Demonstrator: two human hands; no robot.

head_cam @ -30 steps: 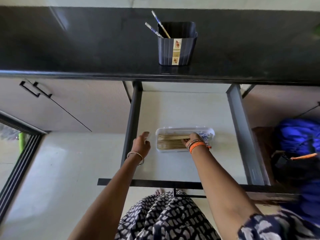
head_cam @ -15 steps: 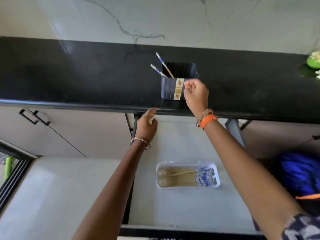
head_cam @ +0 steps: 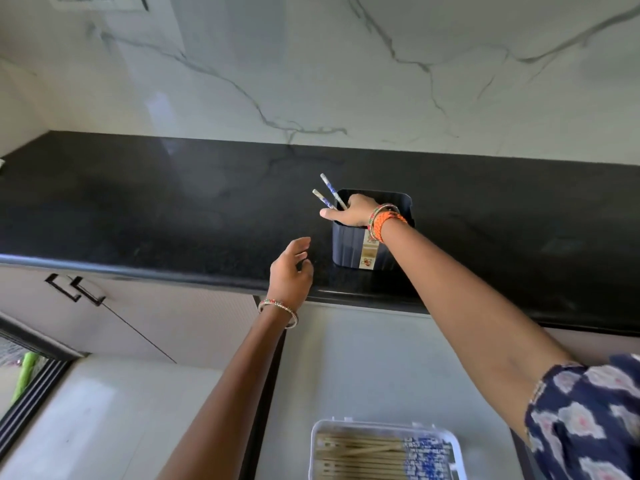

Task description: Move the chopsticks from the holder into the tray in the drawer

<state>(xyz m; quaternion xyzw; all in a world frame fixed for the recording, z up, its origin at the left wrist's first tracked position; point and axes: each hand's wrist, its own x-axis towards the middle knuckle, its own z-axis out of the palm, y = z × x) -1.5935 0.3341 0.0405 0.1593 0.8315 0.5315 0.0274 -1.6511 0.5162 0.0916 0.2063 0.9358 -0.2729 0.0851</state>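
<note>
A dark ribbed holder with a cream label stands on the black counter. Two blue-and-white chopsticks lean out of its left corner. My right hand reaches into the holder's top, fingers curled around the chopsticks and thumb pointing left below them; the fingertips are hidden inside. My left hand hovers open over the counter's front edge, left of the holder and apart from it. At the bottom, the white tray lies in the open drawer with several chopsticks laid flat in it.
A marble wall rises behind the counter. Cabinet doors with black handles sit below the counter on the left. A dark-framed window or door edge shows at lower left. My patterned sleeve fills the lower right.
My right hand rose from the tray to the holder and went into its top at the two chopsticks. My left hand lifted from the drawer's side to the counter edge. The view tilted up.
</note>
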